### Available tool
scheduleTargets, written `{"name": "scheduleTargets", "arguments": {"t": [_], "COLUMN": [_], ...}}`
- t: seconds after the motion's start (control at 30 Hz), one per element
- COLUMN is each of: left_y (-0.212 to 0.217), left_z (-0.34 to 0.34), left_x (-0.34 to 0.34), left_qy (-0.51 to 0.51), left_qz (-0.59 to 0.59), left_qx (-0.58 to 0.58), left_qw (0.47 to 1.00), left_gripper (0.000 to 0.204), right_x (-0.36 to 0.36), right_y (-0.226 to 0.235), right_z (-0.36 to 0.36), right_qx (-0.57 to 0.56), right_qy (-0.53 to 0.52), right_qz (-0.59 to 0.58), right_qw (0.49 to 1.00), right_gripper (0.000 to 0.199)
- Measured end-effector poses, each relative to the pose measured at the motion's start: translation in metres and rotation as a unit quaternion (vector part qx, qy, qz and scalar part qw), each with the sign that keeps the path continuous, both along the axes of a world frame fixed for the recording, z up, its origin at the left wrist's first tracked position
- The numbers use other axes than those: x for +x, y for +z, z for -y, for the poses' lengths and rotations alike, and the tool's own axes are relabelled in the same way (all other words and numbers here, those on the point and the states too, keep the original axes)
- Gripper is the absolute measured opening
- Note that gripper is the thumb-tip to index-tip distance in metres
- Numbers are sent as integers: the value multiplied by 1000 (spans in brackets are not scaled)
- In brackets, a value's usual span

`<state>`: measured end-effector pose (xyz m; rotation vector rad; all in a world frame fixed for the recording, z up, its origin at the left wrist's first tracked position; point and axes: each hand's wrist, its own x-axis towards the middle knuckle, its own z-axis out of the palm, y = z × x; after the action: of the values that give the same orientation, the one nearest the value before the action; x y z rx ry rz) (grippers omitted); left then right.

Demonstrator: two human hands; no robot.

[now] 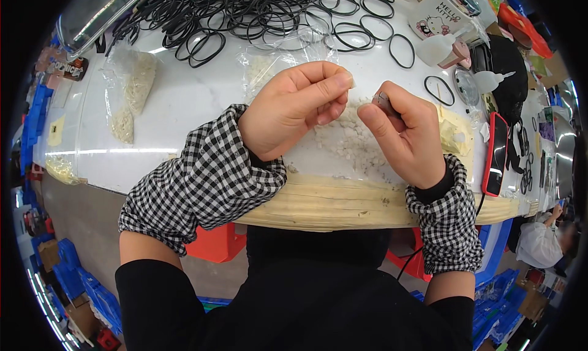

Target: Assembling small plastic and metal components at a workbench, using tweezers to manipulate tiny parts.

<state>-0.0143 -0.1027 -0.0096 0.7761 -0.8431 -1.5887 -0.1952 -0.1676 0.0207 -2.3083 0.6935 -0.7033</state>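
Much steadiness is needed, left fingers (323, 91) pinched together and, at their three o'clock, right fingers (401, 97) clamped on a grey piece (385, 103).

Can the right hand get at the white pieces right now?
Likely yes: the white pieces lie loose near the right hand, nothing visibly in between, though it holds a small grey object.

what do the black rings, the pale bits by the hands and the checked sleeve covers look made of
Black rings: probably rubber, low sheen; thin loops bent out of round.
Pale bits: matt chips, perhaps plastic or rubber; too small to tell.
Checked sleeve covers: fabric, matt; soft creases and gathered ends.
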Motion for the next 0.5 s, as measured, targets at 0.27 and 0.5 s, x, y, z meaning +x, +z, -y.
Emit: {"name": "scheduleTargets", "arguments": {"t": [0.27,0.5], "left_y": [1,-3], "left_z": [1,3], "left_x": [1,8], "left_qy": [98,184], "left_qz": [53,35], "left_qx": [68,72], "left_qw": [992,980], "left_gripper": [15,16], "right_x": [2,4], "right_y": [-2,-9], "right_z": [1,1], "right_qx": [-12,-64], "right_qy": [-49,24], "right_qz": [-9,-41], "right_qw": [999,997], "right_gripper": [21,13]}}
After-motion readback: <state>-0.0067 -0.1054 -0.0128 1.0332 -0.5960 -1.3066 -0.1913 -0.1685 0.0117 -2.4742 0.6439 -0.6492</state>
